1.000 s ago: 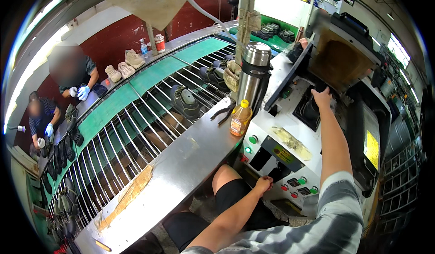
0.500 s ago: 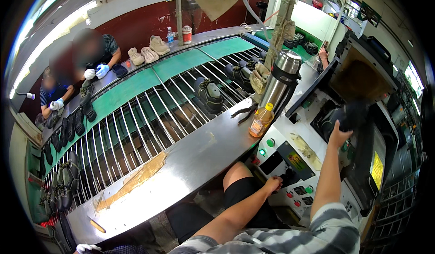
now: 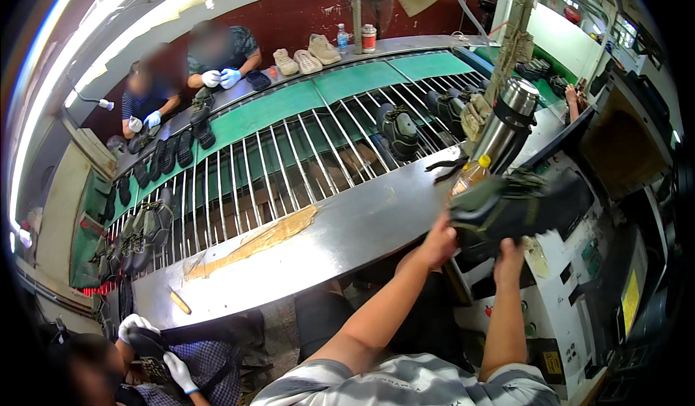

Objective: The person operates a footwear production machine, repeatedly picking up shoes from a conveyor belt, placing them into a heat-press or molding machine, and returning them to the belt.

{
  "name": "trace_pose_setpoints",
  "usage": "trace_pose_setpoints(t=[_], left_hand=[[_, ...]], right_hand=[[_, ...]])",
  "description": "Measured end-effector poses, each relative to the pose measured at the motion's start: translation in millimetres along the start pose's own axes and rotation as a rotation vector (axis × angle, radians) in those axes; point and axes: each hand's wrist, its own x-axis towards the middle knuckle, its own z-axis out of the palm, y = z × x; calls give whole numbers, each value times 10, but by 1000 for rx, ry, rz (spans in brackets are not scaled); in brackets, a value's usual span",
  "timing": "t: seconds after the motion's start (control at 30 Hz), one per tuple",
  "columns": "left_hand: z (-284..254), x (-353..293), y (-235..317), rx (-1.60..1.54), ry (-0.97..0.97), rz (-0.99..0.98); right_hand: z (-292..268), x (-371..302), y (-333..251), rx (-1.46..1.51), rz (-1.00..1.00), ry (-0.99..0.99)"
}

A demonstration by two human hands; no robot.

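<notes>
Both my hands hold a dark shoe (image 3: pixel 499 214) with greenish laces, lifted in front of the machine (image 3: pixel 561 297) at the right. My left hand (image 3: pixel 439 241) is closed on its left end, and my right hand (image 3: pixel 509 255) grips it from below. Motion smears the shoe, so its finer shape is unclear. Just behind it, the shoe partly covers a bottle of yellow liquid (image 3: pixel 472 172). A steel thermos (image 3: pixel 501 127) stands farther back, with dark-handled pliers (image 3: pixel 447 165) beside it on the metal ledge (image 3: pixel 369 214).
Beyond the ledge runs a roller conveyor (image 3: pixel 297 163) carrying dark shoes (image 3: pixel 397 131) and soles (image 3: pixel 169 154). Two gloved co-workers stand across it; another gloved person (image 3: pixel 148 348) handles a shoe at lower left. A raised machine lid (image 3: pixel 615 131) juts up at right. A yellow-handled tool (image 3: pixel 180 302) lies on the ledge.
The shoe has come out of the machine, leftward and toward me. My left hand has left the control panel and taken hold of it. The view has swung right; a near co-worker now shows.
</notes>
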Motion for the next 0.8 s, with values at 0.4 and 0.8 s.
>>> trace_pose_setpoints(t=[0.4, 0.8], left_hand=[[-1569, -543, 1993, -6, 636, 610], [-2273, 939, 1828, 1588, 1160, 757]], right_hand=[[519, -588, 1574, -1191, -189, -460], [506, -486, 1619, -981, -211, -324]])
